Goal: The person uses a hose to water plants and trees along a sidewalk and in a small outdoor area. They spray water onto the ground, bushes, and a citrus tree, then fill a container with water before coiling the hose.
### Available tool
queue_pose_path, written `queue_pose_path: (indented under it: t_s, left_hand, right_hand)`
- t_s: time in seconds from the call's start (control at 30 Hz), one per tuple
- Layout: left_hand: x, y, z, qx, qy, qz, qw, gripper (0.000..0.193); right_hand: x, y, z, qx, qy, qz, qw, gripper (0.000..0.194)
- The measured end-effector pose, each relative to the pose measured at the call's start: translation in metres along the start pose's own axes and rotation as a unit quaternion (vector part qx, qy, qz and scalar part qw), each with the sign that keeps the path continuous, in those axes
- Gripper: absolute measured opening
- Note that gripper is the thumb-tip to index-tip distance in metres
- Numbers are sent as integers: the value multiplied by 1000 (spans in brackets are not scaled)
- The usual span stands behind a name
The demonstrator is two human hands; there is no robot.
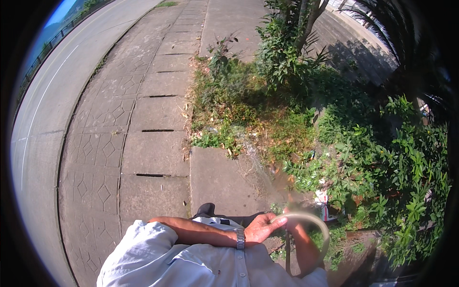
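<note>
My left hand (261, 226), with a metal-band watch (240, 239) on its wrist, is closed around a pale braided hose (324, 226). The hose arches over to the right and loops down beside my right forearm. Just beyond, my right hand (292, 221) is close against the left one, partly behind the hose; its fingers are blurred and hidden, so its grip cannot be made out. A spray of water (255, 158) fans out ahead of the hands onto low weeds (229, 134) and the edge of a concrete slab (218, 179).
Leafy bushes (401, 172) fill the right side, and a small tree (304, 32) stands ahead. A patterned pavement (104, 150) with slotted slabs (157, 150) runs on the left beside a road (46, 97). Pale litter (321, 201) lies near the hands.
</note>
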State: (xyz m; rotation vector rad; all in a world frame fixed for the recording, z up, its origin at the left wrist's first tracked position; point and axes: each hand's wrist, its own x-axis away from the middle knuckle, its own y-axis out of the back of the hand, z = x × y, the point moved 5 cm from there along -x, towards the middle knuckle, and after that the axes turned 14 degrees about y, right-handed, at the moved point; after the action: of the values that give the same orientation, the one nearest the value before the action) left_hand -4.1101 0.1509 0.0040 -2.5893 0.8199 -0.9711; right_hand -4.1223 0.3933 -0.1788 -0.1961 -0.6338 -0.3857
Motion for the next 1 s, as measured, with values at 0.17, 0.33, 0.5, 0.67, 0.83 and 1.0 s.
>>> queue_pose_path:
  t_s: [0.17,0.33,0.5,0.67,0.83,1.0]
  left_hand:
    - [0,-1,-1,39,-34,2,999,46]
    - [4,3,2,4,17,-10,1000,46]
    - [5,3,3,10,24,-23,999,45]
    - [6,3,3,19,-1,-24,1000,45]
    - [5,4,8,32,27,-11,999,44]
    - [5,5,7,23,31,-12,999,44]
  right_hand:
    - [3,-4,9,-8,13,-3,1000,21]
    - [16,-8,39,-26,69,-11,997,21]
    - [44,-8,70,-25,147,-20,989,21]
    - [64,-11,86,-17,199,-29,979,21]
    - [70,-19,95,-27,255,-5,967,21]
    - [79,-21,105,87,287,-42,953,21]
